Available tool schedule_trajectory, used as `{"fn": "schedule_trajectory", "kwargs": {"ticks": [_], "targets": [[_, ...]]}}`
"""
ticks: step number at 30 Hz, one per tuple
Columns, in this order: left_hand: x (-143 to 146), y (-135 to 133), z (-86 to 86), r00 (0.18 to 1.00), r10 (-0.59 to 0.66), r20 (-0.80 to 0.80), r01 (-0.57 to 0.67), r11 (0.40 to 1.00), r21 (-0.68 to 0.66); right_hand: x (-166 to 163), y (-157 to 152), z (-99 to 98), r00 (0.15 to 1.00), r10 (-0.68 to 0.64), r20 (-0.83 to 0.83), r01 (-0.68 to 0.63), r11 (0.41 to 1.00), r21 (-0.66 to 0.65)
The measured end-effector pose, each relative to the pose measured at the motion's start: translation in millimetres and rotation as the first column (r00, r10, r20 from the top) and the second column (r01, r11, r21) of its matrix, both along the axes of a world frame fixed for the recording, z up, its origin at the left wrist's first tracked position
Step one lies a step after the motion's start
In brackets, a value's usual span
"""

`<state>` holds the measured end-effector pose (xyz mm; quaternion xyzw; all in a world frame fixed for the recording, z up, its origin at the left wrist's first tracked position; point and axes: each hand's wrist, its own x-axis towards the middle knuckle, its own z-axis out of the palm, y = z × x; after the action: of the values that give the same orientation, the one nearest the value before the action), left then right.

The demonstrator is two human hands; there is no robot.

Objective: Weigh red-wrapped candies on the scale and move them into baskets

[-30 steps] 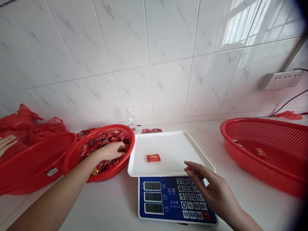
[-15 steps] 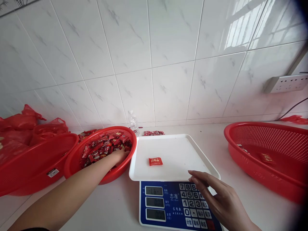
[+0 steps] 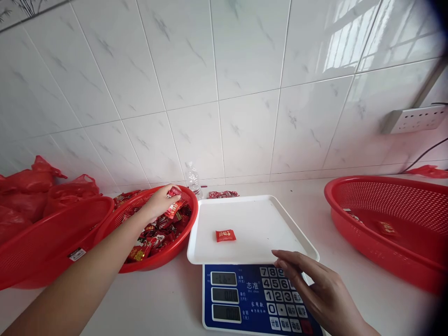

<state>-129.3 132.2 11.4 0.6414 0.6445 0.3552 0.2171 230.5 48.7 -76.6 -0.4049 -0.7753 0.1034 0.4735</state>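
Note:
Over the red basket (image 3: 175, 252) full of small wrapped candies, my left hand (image 3: 159, 201) is closed around red candy packets (image 3: 173, 210), which stick out past its fingertips. On the white tray (image 3: 245, 212) of the scale lies a single red candy packet (image 3: 226, 235), apart from both hands. My right hand (image 3: 318, 284) is at the tray's front right edge, above the keypad of the blue scale (image 3: 252, 308). Its fingers are stretched out, with nothing in them. It covers part of the keys.
At the left stands another red basket (image 3: 42, 238), with red plastic bags (image 3: 31, 182) behind it. A clear bottle (image 3: 192, 177) and several red packets (image 3: 223, 194) sit by the tiled wall. On the right, a red basket (image 3: 371, 242) holds a few packets, below a socket strip (image 3: 416, 119).
My left hand has risen out of the candies and shifted slightly left, with red packets now showing in its grip. My right hand has stayed nearly still.

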Motion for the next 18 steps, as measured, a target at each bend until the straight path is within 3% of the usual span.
{"fn": "schedule_trajectory", "kwargs": {"ticks": [3, 5, 12, 18], "targets": [[32, -6, 0.6, 0.976, -0.104, 0.193, 0.109, 0.994, -0.017, -1, 0, 0.6, 1.0, -0.003, 0.007, 0.003, 1.0, -0.011], [54, -10, -2.6, 0.963, -0.194, 0.186, 0.203, 0.979, -0.031, -1, 0, -0.1, 1.0, -0.002, 0.008, 0.003, 1.0, -0.011], [90, -20, -18.4, 0.914, -0.365, -0.178, 0.35, 0.93, -0.107, 1, 1, -6.2, 1.0, 0.014, 0.013, -0.014, 1.0, 0.001], [108, -29, -39.1, 0.744, -0.543, -0.389, 0.392, 0.827, -0.404, 0, 0, -0.6, 0.999, 0.046, 0.028, -0.047, 0.998, 0.033]]}}
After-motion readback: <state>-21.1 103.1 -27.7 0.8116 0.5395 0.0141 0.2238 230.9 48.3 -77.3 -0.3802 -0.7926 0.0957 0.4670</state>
